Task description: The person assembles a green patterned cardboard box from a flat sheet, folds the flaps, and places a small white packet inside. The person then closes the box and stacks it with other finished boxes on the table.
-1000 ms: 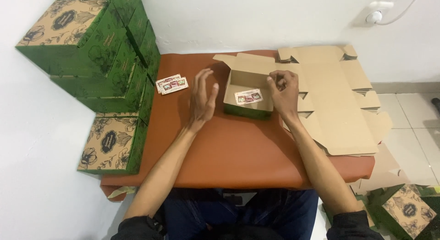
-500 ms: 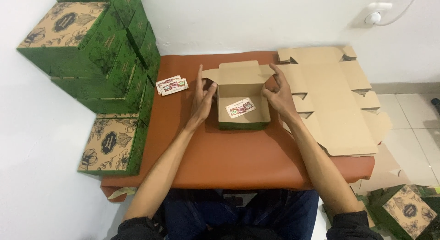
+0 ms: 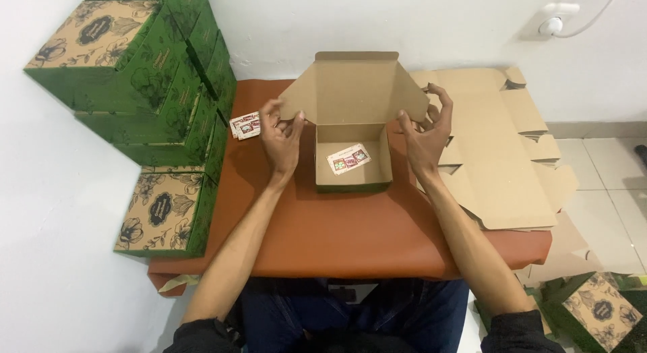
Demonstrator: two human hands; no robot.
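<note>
Change: lid now stands upright at the back of the box; half a second ago it was folded lower over the opening, hands closer in.
Box: open cardboard carton, brown inside, green outside, sitting mid-surface on the orange-brown surface.
Card: small printed slip lying flat on the box floor.
Left hand: fingers loosely pinched on the lid's left side flap, thumb in front.
Right hand: fingers spread and curled, touching the lid's right flap edge; firm grip or not, cannot tell.
Handling: looks light, thin board, stiff along panels but bends at creases; crushes easily. Best held at flap edges or side walls.
Nearby: more cards left of the hand; flat unfolded cartons on the right; finished green boxes stacked left.
</note>
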